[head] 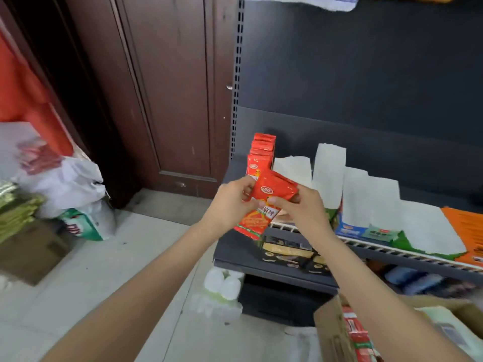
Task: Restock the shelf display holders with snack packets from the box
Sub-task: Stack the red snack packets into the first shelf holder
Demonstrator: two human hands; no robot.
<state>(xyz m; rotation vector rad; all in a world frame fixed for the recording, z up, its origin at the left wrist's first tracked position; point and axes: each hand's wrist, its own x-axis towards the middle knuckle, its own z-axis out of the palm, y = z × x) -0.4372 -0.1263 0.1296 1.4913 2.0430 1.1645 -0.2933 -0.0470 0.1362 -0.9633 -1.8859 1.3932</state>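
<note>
Both hands hold a small bunch of red snack packets (264,205) in front of the shelf's left end. My left hand (230,202) grips the packets' left edge. My right hand (303,207) pinches their right side, thumb on the front. Right behind them a row of the same red packets (262,150) stands upright at the shelf's left end. The cardboard box (332,333) sits at the bottom right, with red packets (358,335) showing inside; my right forearm crosses over it.
White-backed display holders (329,168) line the shelf (230,252) to the right, then an orange one (467,228). A lower shelf holds dark packets (290,254). White rolls (222,283) lie on the floor beside the shelf. Bags (68,189) and boxes sit at the left by a brown door (170,100).
</note>
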